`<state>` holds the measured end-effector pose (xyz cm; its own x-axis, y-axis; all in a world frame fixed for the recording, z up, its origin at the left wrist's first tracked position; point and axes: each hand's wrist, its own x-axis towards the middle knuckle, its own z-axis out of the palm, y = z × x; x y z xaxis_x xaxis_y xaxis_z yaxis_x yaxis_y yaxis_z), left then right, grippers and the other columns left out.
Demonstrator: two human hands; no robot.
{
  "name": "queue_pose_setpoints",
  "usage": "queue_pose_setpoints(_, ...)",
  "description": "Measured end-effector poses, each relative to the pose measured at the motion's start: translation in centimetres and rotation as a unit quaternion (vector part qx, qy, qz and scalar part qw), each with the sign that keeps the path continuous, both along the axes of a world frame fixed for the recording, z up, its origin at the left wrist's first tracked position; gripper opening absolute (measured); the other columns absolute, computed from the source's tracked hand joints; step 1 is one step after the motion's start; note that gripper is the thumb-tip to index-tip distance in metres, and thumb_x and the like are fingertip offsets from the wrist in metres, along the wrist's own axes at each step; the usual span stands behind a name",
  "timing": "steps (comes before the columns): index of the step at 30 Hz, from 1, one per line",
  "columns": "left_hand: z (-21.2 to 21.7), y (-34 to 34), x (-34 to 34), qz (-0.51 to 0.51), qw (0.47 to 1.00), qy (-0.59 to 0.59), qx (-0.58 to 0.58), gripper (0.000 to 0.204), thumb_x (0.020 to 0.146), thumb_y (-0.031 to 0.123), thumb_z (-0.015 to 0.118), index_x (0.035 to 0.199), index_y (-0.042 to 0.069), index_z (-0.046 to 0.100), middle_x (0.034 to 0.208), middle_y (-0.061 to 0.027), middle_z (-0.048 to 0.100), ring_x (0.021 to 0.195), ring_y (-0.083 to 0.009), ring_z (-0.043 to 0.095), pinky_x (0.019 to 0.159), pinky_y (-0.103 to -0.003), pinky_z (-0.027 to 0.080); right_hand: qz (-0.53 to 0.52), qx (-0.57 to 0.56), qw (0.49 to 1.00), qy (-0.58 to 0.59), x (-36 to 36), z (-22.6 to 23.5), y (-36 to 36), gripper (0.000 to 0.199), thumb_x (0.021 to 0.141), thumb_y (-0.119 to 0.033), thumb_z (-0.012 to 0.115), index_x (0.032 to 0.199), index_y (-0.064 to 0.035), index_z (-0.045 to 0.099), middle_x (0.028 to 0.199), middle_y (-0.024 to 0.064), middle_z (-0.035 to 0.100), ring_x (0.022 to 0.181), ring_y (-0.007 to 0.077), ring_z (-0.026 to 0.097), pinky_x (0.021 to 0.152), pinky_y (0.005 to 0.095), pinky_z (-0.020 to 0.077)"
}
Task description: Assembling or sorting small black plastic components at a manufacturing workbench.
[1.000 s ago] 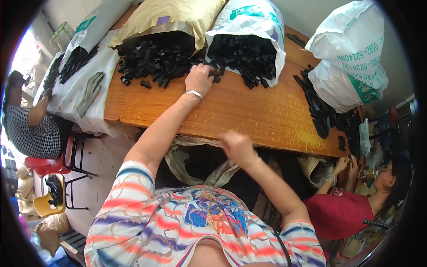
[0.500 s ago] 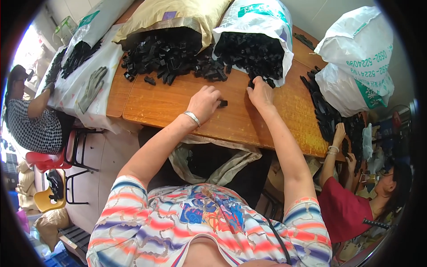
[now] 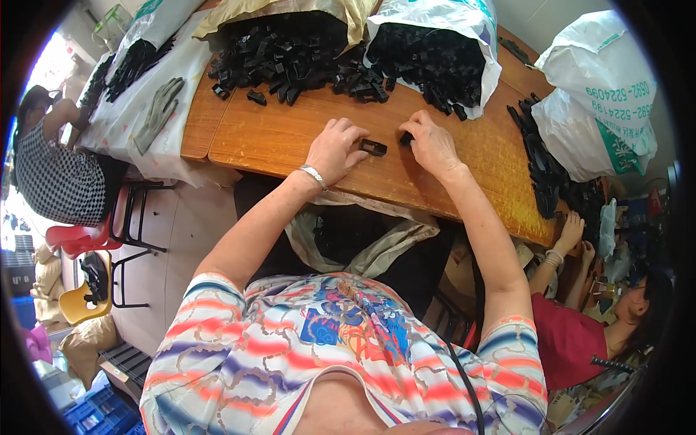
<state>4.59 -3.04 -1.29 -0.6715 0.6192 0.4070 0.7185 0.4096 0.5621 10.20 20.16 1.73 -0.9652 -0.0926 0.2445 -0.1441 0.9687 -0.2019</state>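
Head view: the left hand (image 3: 335,148) lies knuckles up on the wooden desk (image 3: 268,138), fingers curled narrow, fingertips touching a small black plastic clip (image 3: 373,148). The clip lies flat just right of that hand, its long axis running left to right across the desk, between the two hands. The right hand (image 3: 432,143) rests close beside it, fingers bent around a second black piece (image 3: 407,138) at its thumb side; how firmly it grips cannot be told. Behind the hands a tan sack (image 3: 290,11) and a white sack (image 3: 464,29) lie open on their sides, spilling black plastic parts (image 3: 290,61). Farther right sits a knotted white bag with green print (image 3: 602,109). Far left, a grey glove (image 3: 158,112) lies on white sheeting.
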Motion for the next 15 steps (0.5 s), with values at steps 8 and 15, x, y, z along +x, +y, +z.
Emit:
queue_pose_setpoints(8, -0.5, 0.1, -0.1, 0.010, 1.000, -0.003, -0.003, 0.025, 0.077, 0.017, 0.076, 0.100, 0.010, 0.068, 0.097, -0.0063, 0.060, 0.097, -0.0280, 0.055, 0.084, -0.038, 0.049, 0.033, -0.155, 0.986, 0.049, 1.4, 0.6, -3.5, 0.019, 0.077, -0.010, 0.075, 0.094, -0.0065, 0.071, 0.090, 0.0117, 0.064, 0.083, 0.0327, 0.065, 0.073, 0.0410, 0.0525)
queue_pose_setpoints(15, -0.8, 0.3, -0.5, 0.013, 1.000, -0.009, 0.000, 0.024, 0.077, 0.017, 0.076, 0.098, 0.010, 0.069, 0.095, -0.0055, 0.060, 0.096, -0.0276, 0.055, 0.084, -0.038, 0.049, 0.064, -0.103, 0.991, 0.059, 1.1, -0.9, -5.4, 0.020, 0.078, -0.006, 0.070, 0.097, -0.0050, 0.069, 0.091, 0.0103, 0.059, 0.081, 0.0307, 0.065, 0.068, 0.0397, 0.0545)
